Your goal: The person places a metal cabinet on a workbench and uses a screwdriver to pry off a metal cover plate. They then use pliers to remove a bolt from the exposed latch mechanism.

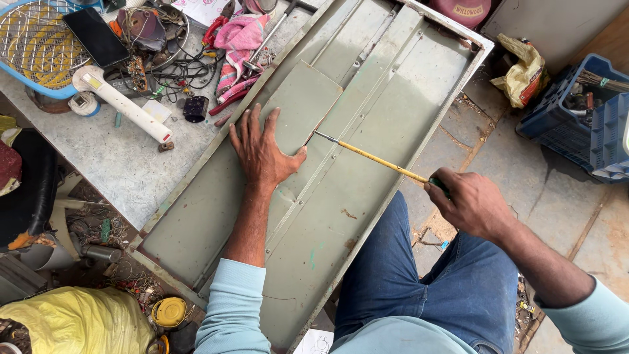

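Right hand [473, 204] is closed in a fist around the dark green handle of a long screwdriver with a thin yellow shaft [380, 159]; the shaft runs toward ten o'clock and its metal tip meets the right edge of a small flat grey-green rectangular plate [298, 105]. Left hand [262, 149] lies open, palm down, fingers spread toward twelve o'clock, thumb out toward three o'clock, pressing on the lower end of that plate; it grips nothing. The plate sits flat on a large ribbed grey-green sheet-metal panel with a raised rim [419, 98], which lies diagonally from five o'clock up to one o'clock, partly across the person's blue-jeaned lap [426, 275] and partly on a grey worktable [111, 164]. Risk, as I judge it: the tip sits close to the left thumb, so a slip of the shaft off the plate's edge under a hard push could drive it into that hand; the panel, resting half on the knees, could also rock or slide. Pose: left forearm reaches straight up from six o'clock, wrist flat, light blue sleeve pushed back; right forearm comes in from four o'clock, wrist slightly bent. Farther out at ten o'clock, a white-handled blue racket-shaped swatter [39, 46], a black phone [97, 36], tangled wires and a pink cloth [239, 36]; at three o'clock, a blue plastic crate [576, 131] on the floor.
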